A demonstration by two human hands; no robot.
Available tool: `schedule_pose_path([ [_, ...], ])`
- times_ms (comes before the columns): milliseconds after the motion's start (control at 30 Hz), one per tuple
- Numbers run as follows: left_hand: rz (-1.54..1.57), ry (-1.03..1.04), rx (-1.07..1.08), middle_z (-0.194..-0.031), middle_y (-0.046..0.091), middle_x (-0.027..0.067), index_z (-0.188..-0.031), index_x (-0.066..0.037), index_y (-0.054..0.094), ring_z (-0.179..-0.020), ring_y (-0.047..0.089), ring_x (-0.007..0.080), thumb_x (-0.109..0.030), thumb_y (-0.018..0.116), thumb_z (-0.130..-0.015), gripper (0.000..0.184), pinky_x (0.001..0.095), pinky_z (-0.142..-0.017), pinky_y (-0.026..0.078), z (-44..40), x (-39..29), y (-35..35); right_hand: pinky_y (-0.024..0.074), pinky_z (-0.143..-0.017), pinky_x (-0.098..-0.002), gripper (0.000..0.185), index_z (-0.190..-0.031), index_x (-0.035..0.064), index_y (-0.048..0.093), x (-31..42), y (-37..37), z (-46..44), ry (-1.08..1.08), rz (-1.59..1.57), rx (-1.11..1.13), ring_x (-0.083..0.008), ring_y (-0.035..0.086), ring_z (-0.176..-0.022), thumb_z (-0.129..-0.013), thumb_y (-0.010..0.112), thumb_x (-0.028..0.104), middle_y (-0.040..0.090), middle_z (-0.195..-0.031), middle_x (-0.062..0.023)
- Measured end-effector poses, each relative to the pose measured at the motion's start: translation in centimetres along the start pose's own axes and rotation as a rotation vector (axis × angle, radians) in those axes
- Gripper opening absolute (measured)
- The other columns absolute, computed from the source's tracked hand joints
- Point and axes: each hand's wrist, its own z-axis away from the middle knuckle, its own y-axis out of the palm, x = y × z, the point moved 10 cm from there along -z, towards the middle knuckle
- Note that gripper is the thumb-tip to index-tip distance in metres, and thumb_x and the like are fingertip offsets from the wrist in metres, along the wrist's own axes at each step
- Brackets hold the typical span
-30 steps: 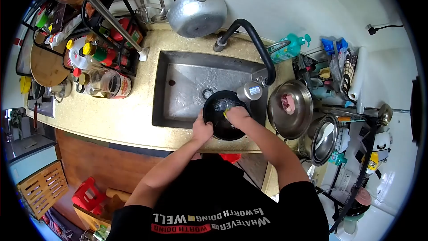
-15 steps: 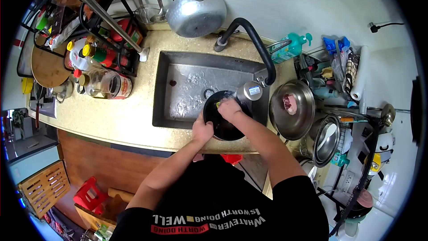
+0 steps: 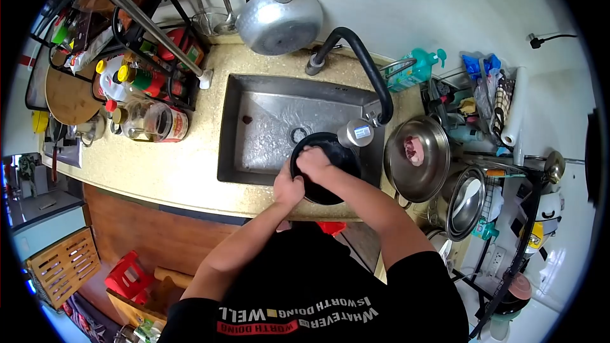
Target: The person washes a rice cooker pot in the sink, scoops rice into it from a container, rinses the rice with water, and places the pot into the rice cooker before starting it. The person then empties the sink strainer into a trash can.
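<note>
Right hand [image 3: 313, 162]: had moved from twelve to ten o'clock inside the deep, round black pan [image 3: 342, 157]; fingers curled, but whether around anything could not be told.
Left hand [image 3: 289, 187]: gripped the pan's rim at eight o'clock, probably to steady it.
Pan: lay at five o'clock of the rectangular grey steel sink [image 3: 264, 143], presumably so spills drained.
Faucet: its silver cylindrical head [image 3: 354, 133] hung at the pan's one o'clock.
Basin: round, shiny steel basin [image 3: 413, 184] at three o'clock, containing a pinkish piece of meat [image 3: 414, 150].
</note>
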Motion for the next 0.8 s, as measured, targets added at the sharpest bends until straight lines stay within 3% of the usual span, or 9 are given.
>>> schedule_pose_path([
  [133,0.107,0.039,-0.053,-0.113,0.064,0.0258,-0.135,-0.009,0.051,-0.106,0.060,0.0425,-0.007,0.050,-0.076,0.060,0.0435,-0.094,0.048,0.2,0.1,0.0,0.0543,-0.058,-0.0394,0.019,-0.084,0.0162,0.076,-4.5,3.1,2.0,0.142,0.141,0.341,-0.0203,0.072,-0.085,-0.085,0.057,0.015,0.074,-0.089,-0.0016],
  [200,0.096,-0.001,-0.067,-0.113,0.063,0.0259,-0.133,-0.008,0.053,-0.106,0.060,0.0428,-0.006,0.050,-0.075,0.058,0.0438,-0.093,0.048,0.3,0.2,-0.1,0.0549,-0.064,-0.0385,0.018,-0.091,0.0162,0.077,-4.8,4.7,4.7,0.204,0.133,0.504,-0.0210,0.071,-0.089,-0.085,0.060,0.017,0.074,-0.095,-0.0040],
  [267,0.077,0.004,-0.060,-0.112,0.063,0.0260,-0.131,-0.008,0.054,-0.106,0.060,0.0432,-0.006,0.050,-0.075,0.056,0.0443,-0.093,0.048,0.0,0.4,0.2,0.0554,-0.071,-0.0415,0.020,-0.093,0.0094,0.076,-2.9,4.3,7.5,0.144,-0.047,0.657,-0.0281,0.071,-0.091,-0.082,0.061,0.016,0.073,-0.098,-0.0128],
  [367,0.050,0.031,-0.066,-0.112,0.063,0.0265,-0.130,-0.007,0.054,-0.106,0.060,0.0439,-0.007,0.050,-0.075,0.056,0.0449,-0.093,0.048,0.1,0.2,-0.1,0.0518,-0.086,-0.0454,0.026,-0.099,-0.0015,0.071,1.4,3.4,6.7,0.019,-0.531,0.627,-0.0375,0.065,-0.102,-0.081,0.056,0.011,0.068,-0.106,-0.0234],
  [467,0.046,0.042,-0.040,-0.112,0.063,0.0275,-0.131,-0.007,0.054,-0.106,0.060,0.0444,-0.007,0.051,-0.075,0.056,0.0452,-0.093,0.048,0.3,-0.3,-0.1,0.0529,-0.078,-0.0456,0.016,-0.083,0.0021,0.071,1.2,1.6,2.9,0.066,-0.598,0.137,-0.0364,0.066,-0.092,-0.079,0.058,0.010,0.069,-0.091,-0.0198],
  [533,0.049,0.056,-0.022,-0.112,0.063,0.0281,-0.131,-0.006,0.053,-0.106,0.059,0.0447,-0.007,0.052,-0.075,0.056,0.0453,-0.093,0.048,0.1,-0.1,-0.1,0.0528,-0.075,-0.0436,0.014,-0.080,0.0054,0.072,1.1,0.2,1.1,-0.053,-0.285,-0.005,-0.0312,0.067,-0.086,-0.078,0.060,0.012,0.069,-0.085,-0.0150],
  [600,0.062,0.092,-0.013,-0.111,0.063,0.0286,-0.131,-0.005,0.053,-0.106,0.059,0.0450,-0.007,0.053,-0.075,0.056,0.0453,-0.093,0.048,-0.4,0.4,0.3,0.0517,-0.065,-0.0395,0.014,-0.079,0.0107,0.074,-0.1,1.3,0.3,-0.090,0.185,-0.003,-0.0242,0.068,-0.088,-0.076,0.061,0.016,0.070,-0.087,-0.0053],
  [667,0.041,0.060,-0.022,-0.110,0.062,0.0292,-0.128,-0.003,0.054,-0.105,0.059,0.0451,-0.008,0.052,-0.076,0.053,0.0458,-0.092,0.048,-0.7,0.5,0.3,0.0500,-0.063,-0.0383,0.016,-0.084,0.0147,0.076,-2.8,2.9,1.3,0.023,0.392,0.102,-0.0221,0.067,-0.092,-0.080,0.060,0.017,0.071,-0.091,-0.0021],
  [800,0.007,-0.011,-0.029,-0.110,0.063,0.0296,-0.128,-0.002,0.053,-0.105,0.059,0.0451,-0.007,0.052,-0.077,0.052,0.0459,-0.092,0.048,0.0,-0.1,-0.1,0.0507,-0.062,-0.0403,0.019,-0.094,0.0173,0.076,-4.7,5.8,6.5,0.290,0.115,0.571,-0.0215,0.070,-0.092,-0.086,0.059,0.016,0.073,-0.098,-0.0032],
])
